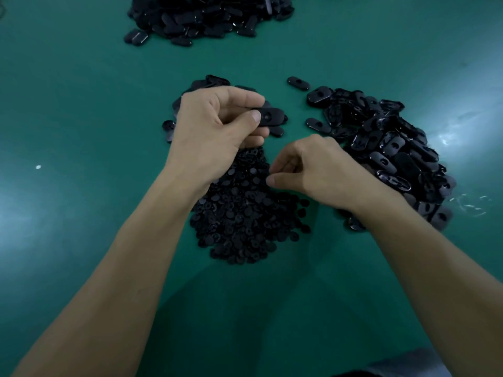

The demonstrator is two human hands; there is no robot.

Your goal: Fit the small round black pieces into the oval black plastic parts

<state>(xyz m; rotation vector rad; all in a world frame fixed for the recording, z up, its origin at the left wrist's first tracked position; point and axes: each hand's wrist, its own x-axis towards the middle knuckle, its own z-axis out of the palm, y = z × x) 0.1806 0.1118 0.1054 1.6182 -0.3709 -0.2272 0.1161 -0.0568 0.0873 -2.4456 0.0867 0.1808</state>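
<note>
Left hand (215,126): thumb and curled fingers pinch one oval black plastic part (270,117) above the green tabletop (81,104).
Right hand (307,167): fingers curled over the heap of small round black pieces (245,219); whether it holds one cannot be told.
Right-side heap of oval parts (381,148); far heap of oval parts (206,17).

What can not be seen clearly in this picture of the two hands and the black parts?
- Head view: whether the right hand pinches anything above the round pieces; its curled fingers hide that.
- Head view: one end of the oval part, covered by the thumb of the left hand.
- Head view: the far pile, cut off by the top edge.
</note>
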